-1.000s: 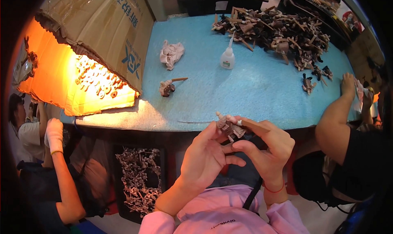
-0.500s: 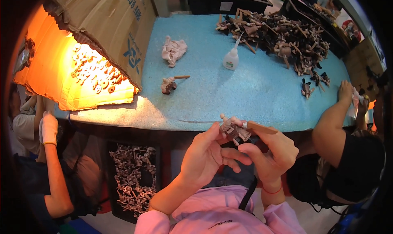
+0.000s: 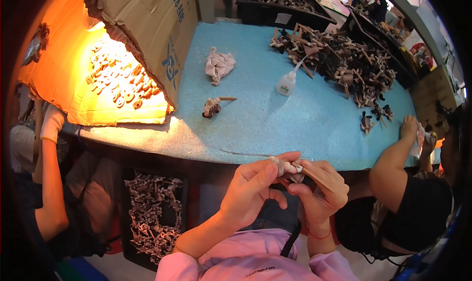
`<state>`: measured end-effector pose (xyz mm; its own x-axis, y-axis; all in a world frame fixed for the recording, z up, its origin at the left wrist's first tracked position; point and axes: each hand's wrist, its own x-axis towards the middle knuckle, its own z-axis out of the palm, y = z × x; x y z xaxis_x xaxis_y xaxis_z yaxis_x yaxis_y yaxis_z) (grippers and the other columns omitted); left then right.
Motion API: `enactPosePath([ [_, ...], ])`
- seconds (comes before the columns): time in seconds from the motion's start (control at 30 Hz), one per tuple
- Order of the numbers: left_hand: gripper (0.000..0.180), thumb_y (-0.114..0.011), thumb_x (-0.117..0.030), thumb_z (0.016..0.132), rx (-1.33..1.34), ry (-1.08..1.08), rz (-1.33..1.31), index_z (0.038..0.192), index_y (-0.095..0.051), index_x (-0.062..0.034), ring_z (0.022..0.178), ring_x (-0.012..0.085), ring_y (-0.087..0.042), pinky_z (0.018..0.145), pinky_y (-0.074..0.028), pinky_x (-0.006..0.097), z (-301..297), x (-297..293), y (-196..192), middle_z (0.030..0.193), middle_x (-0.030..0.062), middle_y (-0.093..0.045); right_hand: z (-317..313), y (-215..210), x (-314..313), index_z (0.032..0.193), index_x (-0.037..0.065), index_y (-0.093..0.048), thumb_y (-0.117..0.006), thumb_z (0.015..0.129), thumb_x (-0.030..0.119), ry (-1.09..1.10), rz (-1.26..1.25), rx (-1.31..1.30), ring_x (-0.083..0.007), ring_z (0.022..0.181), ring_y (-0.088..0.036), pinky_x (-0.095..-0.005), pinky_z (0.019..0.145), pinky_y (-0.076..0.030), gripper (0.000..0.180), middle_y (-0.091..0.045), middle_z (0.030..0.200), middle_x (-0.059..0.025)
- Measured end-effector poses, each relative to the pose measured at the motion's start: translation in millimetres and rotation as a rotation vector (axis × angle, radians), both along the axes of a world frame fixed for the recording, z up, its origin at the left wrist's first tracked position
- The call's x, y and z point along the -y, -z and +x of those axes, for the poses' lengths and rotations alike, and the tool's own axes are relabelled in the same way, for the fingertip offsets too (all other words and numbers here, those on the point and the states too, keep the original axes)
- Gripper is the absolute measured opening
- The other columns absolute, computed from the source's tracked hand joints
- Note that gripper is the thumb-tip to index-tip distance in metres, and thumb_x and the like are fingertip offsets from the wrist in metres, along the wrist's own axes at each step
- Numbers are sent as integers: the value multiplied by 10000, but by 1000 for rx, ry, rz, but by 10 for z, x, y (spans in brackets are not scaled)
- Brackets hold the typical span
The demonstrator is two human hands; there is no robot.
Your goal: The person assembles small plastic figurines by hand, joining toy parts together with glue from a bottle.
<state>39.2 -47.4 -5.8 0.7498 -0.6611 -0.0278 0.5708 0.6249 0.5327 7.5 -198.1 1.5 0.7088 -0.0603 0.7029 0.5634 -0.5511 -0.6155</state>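
Note:
Just off the table's front edge, my left hand (image 3: 250,191) and my right hand (image 3: 320,191) meet around a small pale-and-brown figurine (image 3: 289,169). The left thumb and index finger pinch its pale end. My right fingers hold its other side, with a flat brown piece lying along them; fingers partly hide the figurine. A similar figurine (image 3: 212,107) with a tan stick-like part lies on the blue table (image 3: 246,128). Behind it is a crumpled pinkish cloth (image 3: 219,65). A white squeeze bottle (image 3: 286,83) with a thin nozzle stands to its right.
Many figurines form a pile (image 3: 351,67) at the back right, before black bins (image 3: 282,18). A torn cardboard box (image 3: 152,35) at left shelters brightly lit small parts (image 3: 123,81). A black tray (image 3: 181,217) of figures sits below the table. Co-workers' arms (image 3: 54,182) (image 3: 391,170) flank me.
The figurine has been turned in my hands, and my left fingers now close over its pale end. The whole view has shifted slightly. The co-worker's gloved hand at left has moved toward the box.

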Motion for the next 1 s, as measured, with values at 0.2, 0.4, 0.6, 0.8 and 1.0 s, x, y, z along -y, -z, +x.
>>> enactPosePath([
  [0.2,380,-538,-235,893,126,-83,24,1159,-531,36,912,147,-556,596,-514,241,80,-16,-13,1242,137,-486,92,-48,-4,934,-40,-640,-756,573,12,-32,20,-56,-253,712,-635,-291,600,-507,382,-664,877,-128],
  [0.4,458,-492,-192,914,170,-60,150,1302,-378,24,953,196,-572,629,-524,262,116,-21,-70,1220,137,-498,158,-166,81,907,-21,-650,-730,603,-9,-8,-84,-102,-233,680,-635,-275,589,-495,314,-659,870,-143],
  [0.6,371,-448,-87,912,153,-183,210,1265,-428,24,945,225,-582,652,-524,271,82,-237,115,1179,178,-513,616,-572,222,920,-20,-659,-660,759,50,56,172,-265,-95,586,-591,-199,486,-457,176,-643,703,-60],
  [0.8,292,-450,-28,898,131,-110,271,1173,-532,25,890,163,-581,636,-502,225,-83,-316,218,1087,139,-557,2061,-1073,710,863,-27,-670,-648,795,256,82,77,-233,-70,546,-588,-179,410,-416,292,-620,639,-45],
  [1.0,297,-471,-16,870,108,-124,347,1152,-540,44,874,206,-597,649,-516,273,-218,-368,302,1055,167,-565,3653,-1043,852,858,-41,-634,-659,805,240,23,323,-302,-128,570,-616,-205,488,-501,286,-629,696,-78],
])
